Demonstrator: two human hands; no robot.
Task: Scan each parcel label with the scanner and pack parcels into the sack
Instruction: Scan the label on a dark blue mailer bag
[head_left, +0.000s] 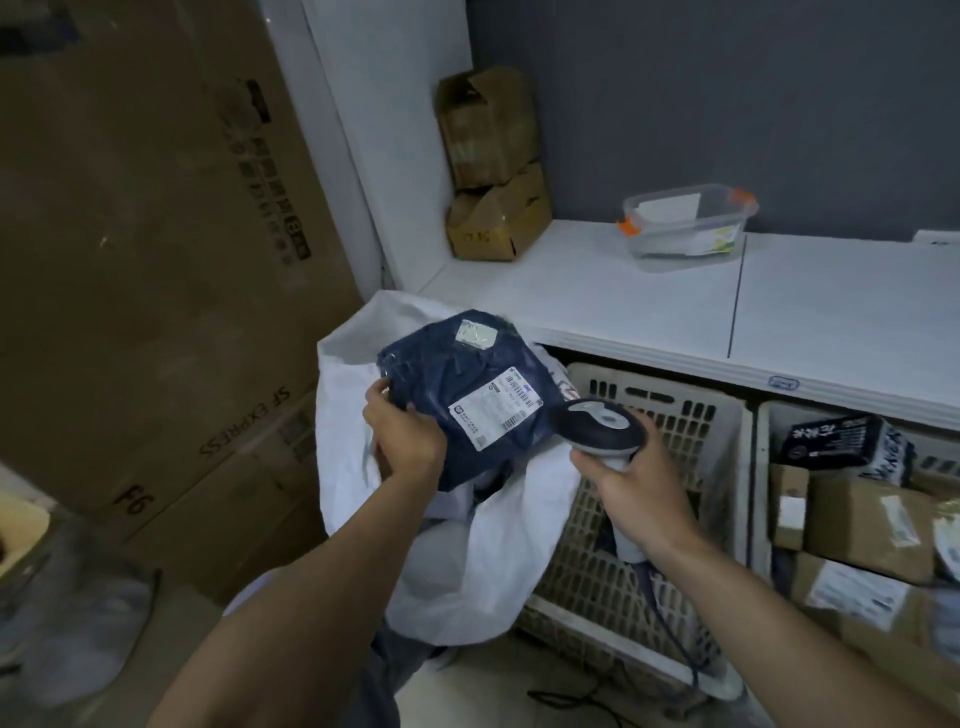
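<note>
Scan step: 1 parcel over sack, scanner at label.
Left hand grips the parcel's left edge; label faces up, long axis lower-left to upper-right. Right hand wraps the scanner handle, head pointing up-left at the label.

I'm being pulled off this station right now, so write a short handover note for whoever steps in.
Left hand grips the dark blue parcel over the white sack, label facing up.
Right hand holds the scanner, head beside the label.
Scan done or not: cannot tell.
Left: scan if needed, drop parcel into sack, then the boxed parcels in the crate at right.
</note>
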